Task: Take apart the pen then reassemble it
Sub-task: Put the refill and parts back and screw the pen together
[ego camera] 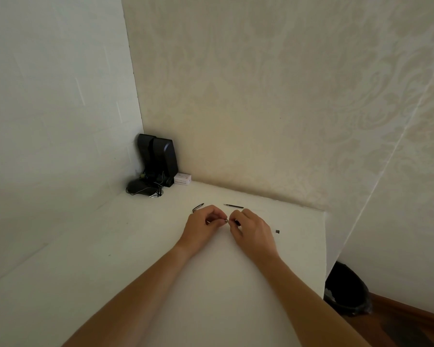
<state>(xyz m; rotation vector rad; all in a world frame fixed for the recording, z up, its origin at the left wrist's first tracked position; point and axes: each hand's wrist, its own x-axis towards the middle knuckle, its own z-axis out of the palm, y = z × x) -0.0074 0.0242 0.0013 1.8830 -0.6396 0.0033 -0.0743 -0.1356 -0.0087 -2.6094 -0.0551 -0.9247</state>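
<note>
Both hands meet over the white table [161, 259]. My left hand [202, 227] and my right hand [252, 230] pinch a small dark pen piece [225, 220] between their fingertips; most of it is hidden by the fingers. Behind my left hand, a black pen part with a clip [198, 207] lies on the table. A thin dark refill [233, 206] rests beyond my right hand. A tiny dark piece [277, 231] sits on the table to the right of my right hand.
Black speakers [161, 159] with tangled cables [145, 187] and a small white box [182, 178] stand in the far corner against the walls. The table's right edge drops off near a black waste bin [346, 289] on the floor.
</note>
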